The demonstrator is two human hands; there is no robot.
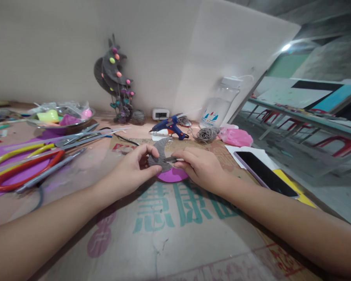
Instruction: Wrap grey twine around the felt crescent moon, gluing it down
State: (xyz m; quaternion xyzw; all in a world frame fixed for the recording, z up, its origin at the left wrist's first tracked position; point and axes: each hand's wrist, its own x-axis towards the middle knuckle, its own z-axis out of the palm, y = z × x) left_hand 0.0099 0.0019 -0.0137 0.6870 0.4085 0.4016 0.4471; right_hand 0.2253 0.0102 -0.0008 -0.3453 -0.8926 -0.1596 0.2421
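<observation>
In the head view, my left hand is closed on a crescent wrapped in grey yarn, fingers behind it and thumb on its lower front. A smooth purple part shows at the bottom right of the crescent, without yarn over it. My right hand pinches a small grey bundle, apparently yarn, against the crescent's inner side. Its exact shape is partly hidden by the fingertips. Just beyond the hands lies a blue glue gun with a small red light showing.
Yellow-handled pliers and red-handled scissors lie left, near a metal bowl. Behind stand a decorated grey crescent, a small clock and a water bottle. Grey yarn and a phone are right.
</observation>
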